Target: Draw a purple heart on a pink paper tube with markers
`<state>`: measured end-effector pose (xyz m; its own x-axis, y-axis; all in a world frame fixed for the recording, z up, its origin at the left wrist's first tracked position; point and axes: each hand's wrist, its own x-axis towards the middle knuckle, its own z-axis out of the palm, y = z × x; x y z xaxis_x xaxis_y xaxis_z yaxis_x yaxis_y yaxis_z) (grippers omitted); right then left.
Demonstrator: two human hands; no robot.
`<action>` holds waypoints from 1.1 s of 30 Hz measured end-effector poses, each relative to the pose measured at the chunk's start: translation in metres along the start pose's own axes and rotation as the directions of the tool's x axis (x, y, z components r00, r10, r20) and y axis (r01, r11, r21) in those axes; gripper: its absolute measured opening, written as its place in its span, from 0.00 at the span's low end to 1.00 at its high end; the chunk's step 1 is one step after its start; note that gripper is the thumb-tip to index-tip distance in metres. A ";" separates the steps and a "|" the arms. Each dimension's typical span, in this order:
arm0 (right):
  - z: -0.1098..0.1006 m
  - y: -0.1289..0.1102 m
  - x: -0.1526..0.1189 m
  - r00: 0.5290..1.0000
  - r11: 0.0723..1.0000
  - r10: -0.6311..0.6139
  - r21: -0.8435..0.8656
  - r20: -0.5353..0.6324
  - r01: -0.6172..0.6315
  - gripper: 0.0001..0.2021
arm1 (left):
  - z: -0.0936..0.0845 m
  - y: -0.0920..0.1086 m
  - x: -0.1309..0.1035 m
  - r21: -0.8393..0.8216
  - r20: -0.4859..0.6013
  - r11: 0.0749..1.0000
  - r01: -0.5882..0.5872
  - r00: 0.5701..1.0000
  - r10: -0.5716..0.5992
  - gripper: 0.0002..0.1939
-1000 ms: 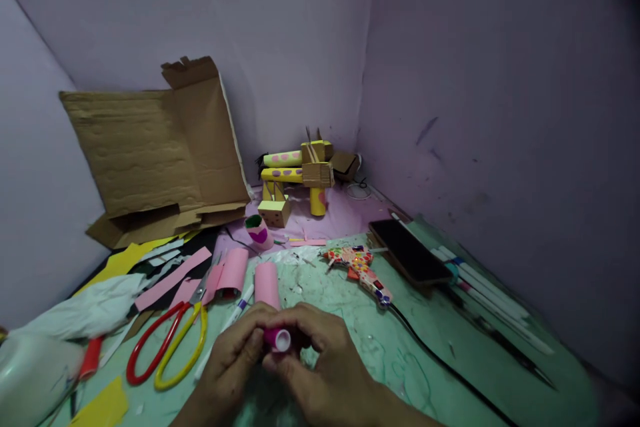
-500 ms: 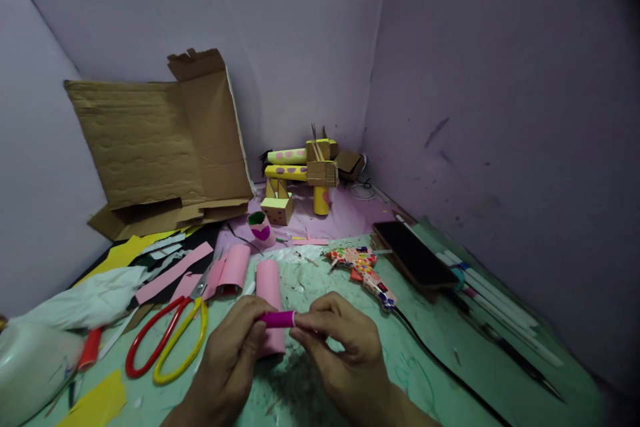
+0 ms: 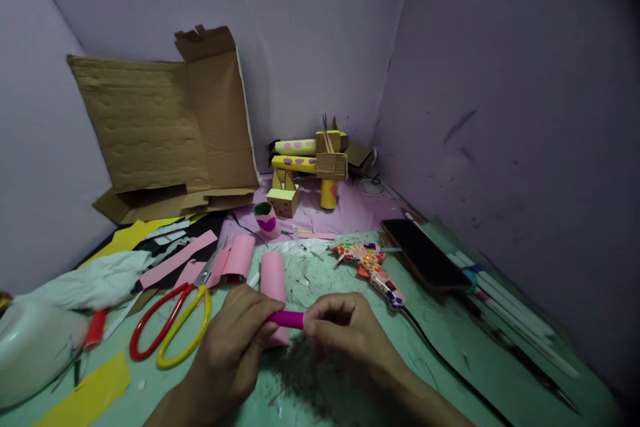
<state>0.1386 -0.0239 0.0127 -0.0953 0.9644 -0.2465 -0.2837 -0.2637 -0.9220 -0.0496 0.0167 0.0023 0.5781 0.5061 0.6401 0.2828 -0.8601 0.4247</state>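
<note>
A small magenta paper tube [image 3: 289,319] lies level between my two hands, above the green tabletop. My left hand [image 3: 235,340] is closed around its left end, thumb and fingers pressed on it. With thumb and index finger, my right hand [image 3: 347,333] pinches at the right end of the same tube. Behind it, partly covered, a pink paper roll [image 3: 273,277] lies on the table. Left of my left hand are scissors [image 3: 173,320] with one red and one yellow handle, and another pink roll [image 3: 239,259].
A floral-patterned glue gun [image 3: 373,270] with a black cord lies to the right, near a phone [image 3: 425,253] and several white sticks [image 3: 520,320]. Yellow giraffe-like cardboard figures [image 3: 310,160] stand at the back beside an opened cardboard box [image 3: 165,127]. A white cloth [image 3: 95,283] lies left.
The view has shifted slightly, so the background appears moved. The magenta tube stays between my hands, while the right fingers have changed their pinch at its end.
</note>
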 end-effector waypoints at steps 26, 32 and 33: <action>-0.004 0.000 0.001 0.991 0.989 0.081 0.114 0.106 -0.094 0.11 | -0.003 0.008 0.006 -0.046 -0.030 0.998 -0.034 0.999 0.033 0.12; -0.002 0.002 0.001 0.997 0.986 0.033 0.162 0.072 -0.044 0.18 | -0.006 0.006 0.008 0.031 -0.040 0.996 -0.089 0.995 0.090 0.12; -0.002 0.003 0.001 0.994 0.986 0.046 0.156 0.098 -0.061 0.18 | -0.005 0.007 0.009 0.031 -0.038 0.995 -0.094 0.995 0.095 0.12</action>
<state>0.1398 -0.0238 0.0093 -0.2019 0.9447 -0.2584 -0.4225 -0.3220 -0.8472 -0.0468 0.0157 0.0140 0.5732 0.4242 0.7011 0.2509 -0.9053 0.3427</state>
